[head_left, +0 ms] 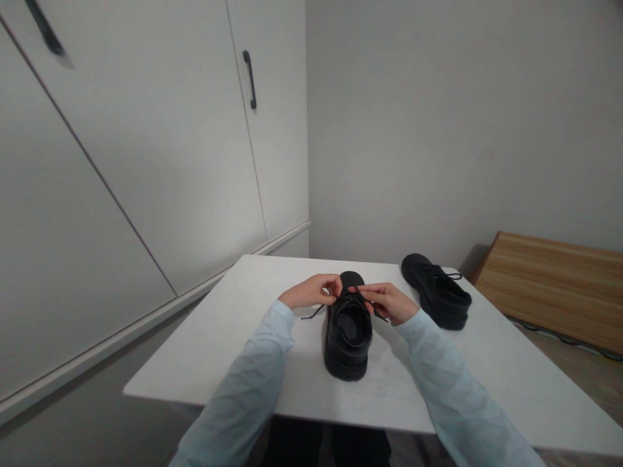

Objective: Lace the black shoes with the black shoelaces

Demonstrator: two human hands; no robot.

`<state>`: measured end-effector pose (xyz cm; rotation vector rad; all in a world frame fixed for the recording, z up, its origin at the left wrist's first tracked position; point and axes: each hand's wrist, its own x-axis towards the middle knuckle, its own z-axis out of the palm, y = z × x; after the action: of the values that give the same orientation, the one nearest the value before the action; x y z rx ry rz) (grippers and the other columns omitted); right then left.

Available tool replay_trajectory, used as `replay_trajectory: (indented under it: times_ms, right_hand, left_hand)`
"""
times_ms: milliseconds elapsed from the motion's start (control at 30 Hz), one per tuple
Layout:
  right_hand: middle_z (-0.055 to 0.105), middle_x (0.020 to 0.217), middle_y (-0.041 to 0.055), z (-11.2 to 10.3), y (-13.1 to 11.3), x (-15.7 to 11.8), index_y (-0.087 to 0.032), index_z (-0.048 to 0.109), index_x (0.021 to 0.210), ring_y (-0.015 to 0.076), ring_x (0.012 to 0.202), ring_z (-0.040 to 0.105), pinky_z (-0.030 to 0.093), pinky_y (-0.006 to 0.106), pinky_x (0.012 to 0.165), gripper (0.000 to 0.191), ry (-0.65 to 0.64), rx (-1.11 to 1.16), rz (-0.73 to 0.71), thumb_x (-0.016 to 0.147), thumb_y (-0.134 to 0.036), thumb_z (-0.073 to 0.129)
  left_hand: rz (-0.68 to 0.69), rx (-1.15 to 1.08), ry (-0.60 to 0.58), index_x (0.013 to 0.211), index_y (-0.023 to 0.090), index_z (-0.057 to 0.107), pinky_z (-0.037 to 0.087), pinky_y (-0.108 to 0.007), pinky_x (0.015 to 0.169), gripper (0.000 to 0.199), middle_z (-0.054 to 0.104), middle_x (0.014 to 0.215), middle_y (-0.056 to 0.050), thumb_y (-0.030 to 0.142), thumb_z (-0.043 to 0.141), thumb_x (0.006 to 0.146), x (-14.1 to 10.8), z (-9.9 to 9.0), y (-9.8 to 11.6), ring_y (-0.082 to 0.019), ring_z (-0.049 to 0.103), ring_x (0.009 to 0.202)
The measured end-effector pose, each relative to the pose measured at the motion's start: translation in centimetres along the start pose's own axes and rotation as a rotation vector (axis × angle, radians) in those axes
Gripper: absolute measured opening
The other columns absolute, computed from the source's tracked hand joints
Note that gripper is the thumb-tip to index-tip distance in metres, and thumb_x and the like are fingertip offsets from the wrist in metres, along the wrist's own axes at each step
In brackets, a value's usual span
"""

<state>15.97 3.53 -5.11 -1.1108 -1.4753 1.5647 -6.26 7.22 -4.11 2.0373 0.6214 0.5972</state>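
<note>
A black lace-up shoe [346, 353] stands on the white table in front of me, its heel towards me and its toe pointing away. At the left side of its lacing, my left hand [318, 290] is closed in a pinch on the black shoelace [314, 313], whose loose end trails out below the fingers. From the right, my right hand [387, 299] pinches the lace over the tongue, and another loose end hangs beneath it. The fingers partly cover the knot area, so its form cannot be made out.
A second black shoe [440, 295] with tied laces rests at the table's back right. The white table [204, 350] reaches a white cabinet [195, 130] on the left. A wood-grain panel [555, 285] stands beyond the right edge, before the grey wall [438, 117].
</note>
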Motion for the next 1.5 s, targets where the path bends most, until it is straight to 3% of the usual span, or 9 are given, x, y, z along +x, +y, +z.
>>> replay_trajectory:
  times_ms: [200,367,567,767,1033,1200,1367,1500]
  right_hand:
    - [0.051,0.043,-0.0051,-0.1,0.0,0.0,-0.007,0.064,0.111,0.0005,0.029,0.022,0.005,0.02,0.033,0.058,-0.016,0.053,0.031,0.063,-0.041,0.068]
    - [0.049,0.043,-0.0056,-0.1,0.0,0.0,-0.008,0.064,0.111,0.0008,0.029,0.022,0.004,0.019,0.033,0.058,-0.015,0.067,0.058,0.063,-0.04,0.068]
    - [0.049,0.043,-0.0056,-0.1,0.2,0.1,-0.007,0.064,0.11,0.0008,0.029,0.022,0.005,0.02,0.033,0.057,-0.004,0.047,0.04,0.064,-0.04,0.068]
    - [0.05,0.043,-0.0055,0.1,0.0,0.0,-0.007,0.064,0.109,0.0012,0.028,0.022,0.007,0.02,0.032,0.058,0.005,-0.01,0.005,0.064,-0.042,0.066]
    - [0.05,0.043,-0.0037,0.5,-0.4,-0.3,-0.007,0.064,0.111,0.0031,0.031,0.025,0.013,0.02,0.034,0.057,0.039,-0.156,-0.062,0.068,-0.045,0.062]
    - [0.05,0.043,-0.003,0.3,-0.4,-0.2,-0.009,0.066,0.11,0.0083,0.041,0.038,0.03,0.022,0.044,0.044,0.224,-0.439,-0.223,0.072,-0.031,0.057]
    - [0.056,0.053,0.001,0.3,-0.4,-0.3,-0.013,0.069,0.105,0.0109,0.046,0.042,0.035,0.024,0.047,0.036,0.194,-0.605,-0.251,0.077,-0.028,0.051]
    - [0.062,0.073,0.0045,0.4,-0.3,-0.3,-0.021,0.069,0.104,0.0149,0.063,0.051,0.041,0.026,0.058,0.031,0.245,-0.708,-0.418,0.079,-0.022,0.05]
  left_hand:
    - [0.099,0.226,0.167,0.071,0.015,0.069,0.044,-0.022,0.071,0.013,0.06,0.086,-0.005,0.012,0.057,0.074,-0.2,-0.3,0.5,-0.012,0.057,0.079]
    - [0.195,0.394,0.264,0.071,0.017,0.072,0.044,-0.024,0.076,0.017,0.065,0.087,-0.006,0.014,0.057,0.078,0.2,-0.2,-0.4,-0.013,0.06,0.08]
    - [0.224,0.665,0.305,0.088,0.023,0.072,0.043,-0.027,0.082,0.027,0.067,0.098,-0.005,0.01,0.049,0.082,0.3,0.1,-1.0,-0.016,0.059,0.093]
    - [0.189,0.799,0.383,0.096,0.024,0.07,0.042,-0.03,0.08,0.023,0.067,0.098,-0.007,0.024,0.049,0.086,0.4,1.3,-0.7,-0.018,0.056,0.092]
    - [0.115,0.565,0.57,0.077,0.021,0.071,0.041,-0.029,0.078,0.022,0.068,0.081,-0.005,0.036,0.057,0.081,0.9,2.3,0.0,-0.017,0.055,0.08]
    - [-0.029,0.231,0.505,0.073,0.016,0.072,0.042,-0.025,0.068,0.018,0.068,0.073,-0.004,0.033,0.064,0.074,1.6,2.5,-0.2,-0.015,0.057,0.07]
    - [-0.107,0.043,0.436,0.074,0.012,0.071,0.043,-0.025,0.068,0.026,0.069,0.071,-0.004,0.037,0.064,0.07,1.8,2.7,-0.6,-0.016,0.059,0.071]
    - [-0.096,0.044,0.401,0.075,0.013,0.071,0.043,-0.025,0.067,0.024,0.069,0.071,-0.004,0.036,0.065,0.07,1.7,2.6,-0.4,-0.015,0.059,0.071]
